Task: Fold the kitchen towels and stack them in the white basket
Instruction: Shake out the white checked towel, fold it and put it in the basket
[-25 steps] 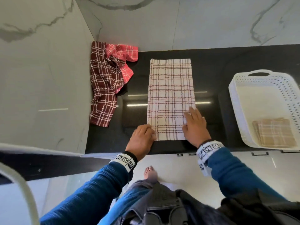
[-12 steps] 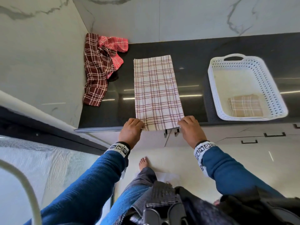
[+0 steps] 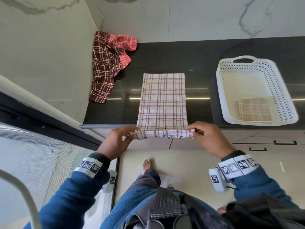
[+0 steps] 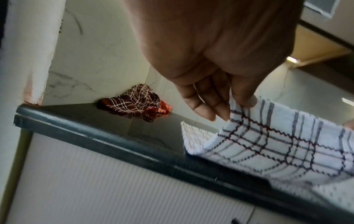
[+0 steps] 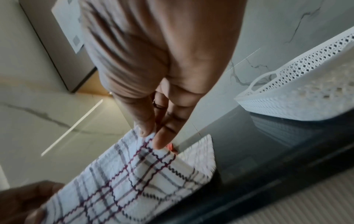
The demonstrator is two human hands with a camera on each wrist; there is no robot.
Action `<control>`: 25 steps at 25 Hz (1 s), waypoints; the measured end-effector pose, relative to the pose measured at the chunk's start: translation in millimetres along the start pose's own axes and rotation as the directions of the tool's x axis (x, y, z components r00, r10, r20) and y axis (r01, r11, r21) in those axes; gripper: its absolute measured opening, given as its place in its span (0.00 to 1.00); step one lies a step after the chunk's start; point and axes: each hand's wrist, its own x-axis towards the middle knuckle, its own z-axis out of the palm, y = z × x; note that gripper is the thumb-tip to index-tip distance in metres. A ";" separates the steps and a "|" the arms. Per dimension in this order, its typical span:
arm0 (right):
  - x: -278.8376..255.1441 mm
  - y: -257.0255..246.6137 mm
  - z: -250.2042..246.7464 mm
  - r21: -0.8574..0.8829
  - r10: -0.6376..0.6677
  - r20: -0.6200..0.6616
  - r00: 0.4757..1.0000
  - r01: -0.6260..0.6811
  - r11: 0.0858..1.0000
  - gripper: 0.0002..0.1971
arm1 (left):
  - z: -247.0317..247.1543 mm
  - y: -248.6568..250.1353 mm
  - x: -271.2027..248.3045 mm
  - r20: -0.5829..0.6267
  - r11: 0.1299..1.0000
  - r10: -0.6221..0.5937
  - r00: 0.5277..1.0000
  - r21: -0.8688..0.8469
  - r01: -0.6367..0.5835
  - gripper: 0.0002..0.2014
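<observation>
Pinching the near corners of the white plaid kitchen towel (image 3: 163,100) at the black counter's (image 3: 201,66) front edge, left hand (image 3: 118,140) and right hand (image 3: 208,138) lift its hem; white perforated basket (image 3: 222,96) sits right, crumpled brown and red towels (image 3: 105,66) back-left.

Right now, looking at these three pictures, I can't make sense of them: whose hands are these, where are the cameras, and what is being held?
No machine here: a person wears one camera on the head and one on each wrist. The head view looks down at a dark counter. The left hand and right hand each pinch a near corner of a white checked towel, lifting its near edge off the counter's front. The wrist views show those same pinches close up, thumb against fingers. In the back corner lies a crumpled brown towel with a red towel. To the right stands a white basket holding one folded beige towel.
</observation>
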 end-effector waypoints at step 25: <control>309.8 57.3 -5.8 -0.150 0.297 -0.475 0.828 -0.409 0.900 0.09 | 16.5 -58.8 340.5 -0.074 0.939 -0.257 0.964 0.219 0.267 0.10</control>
